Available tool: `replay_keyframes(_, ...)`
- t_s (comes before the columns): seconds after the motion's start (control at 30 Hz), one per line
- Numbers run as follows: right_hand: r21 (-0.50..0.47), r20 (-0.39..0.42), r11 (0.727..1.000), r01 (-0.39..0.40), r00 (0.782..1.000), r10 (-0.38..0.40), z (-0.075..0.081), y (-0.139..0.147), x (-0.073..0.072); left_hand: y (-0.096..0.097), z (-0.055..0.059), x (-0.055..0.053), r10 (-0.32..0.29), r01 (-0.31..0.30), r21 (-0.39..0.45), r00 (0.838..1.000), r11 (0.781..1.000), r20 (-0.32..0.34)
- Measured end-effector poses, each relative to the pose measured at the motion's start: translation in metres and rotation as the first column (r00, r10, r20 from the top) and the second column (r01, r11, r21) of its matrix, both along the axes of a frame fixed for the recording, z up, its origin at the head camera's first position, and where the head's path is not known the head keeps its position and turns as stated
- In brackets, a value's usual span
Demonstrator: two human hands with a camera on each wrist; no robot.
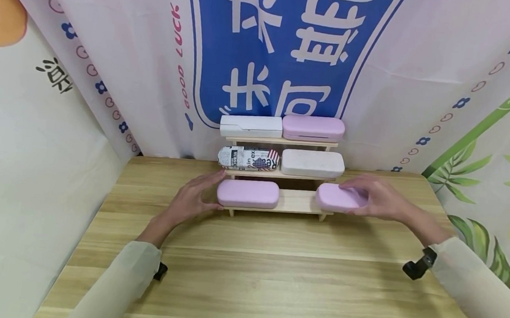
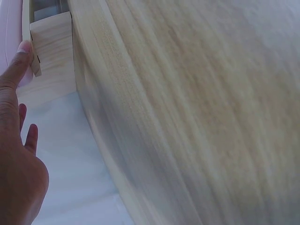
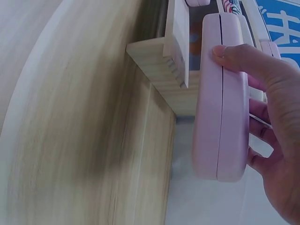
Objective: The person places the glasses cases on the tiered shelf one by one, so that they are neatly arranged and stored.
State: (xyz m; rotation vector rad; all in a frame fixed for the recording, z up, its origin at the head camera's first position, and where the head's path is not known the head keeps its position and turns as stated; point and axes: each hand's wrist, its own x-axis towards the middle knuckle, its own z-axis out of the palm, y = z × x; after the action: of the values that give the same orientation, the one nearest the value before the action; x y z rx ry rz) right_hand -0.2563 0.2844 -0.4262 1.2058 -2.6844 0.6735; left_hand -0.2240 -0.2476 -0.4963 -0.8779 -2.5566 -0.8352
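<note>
My right hand (image 1: 382, 199) grips a pink glasses case (image 1: 335, 197) at the right end of the bottom tier of a three-step wooden stand (image 1: 298, 201). In the right wrist view the thumb lies across the case's seam, fingers behind it. My left hand (image 1: 189, 198) holds the stand's left end, thumb at the bottom board's front edge and a fingertip near the middle tier. Beside it another pink glasses case (image 1: 248, 193) lies on the bottom tier. The left wrist view shows the thumb against the board's edge; the far fingers are partly hidden.
The middle tier carries a newspaper-print case (image 1: 248, 158) and a white case (image 1: 313, 163). On the top tier sit a white box-like case (image 1: 250, 125) and a pink case (image 1: 313, 127). The stand is near the wooden table's (image 1: 272, 280) back edge, before a printed curtain (image 1: 146, 60).
</note>
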Motion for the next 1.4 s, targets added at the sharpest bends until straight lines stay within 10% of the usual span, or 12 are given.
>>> replay_keyframes(1.4,-0.025,-0.174,0.998,-0.051,0.984,0.046,-0.029,-0.051,-0.002,0.001,-0.004,-0.001,-0.001,0.001,-0.002,1.0,1.0,-0.025)
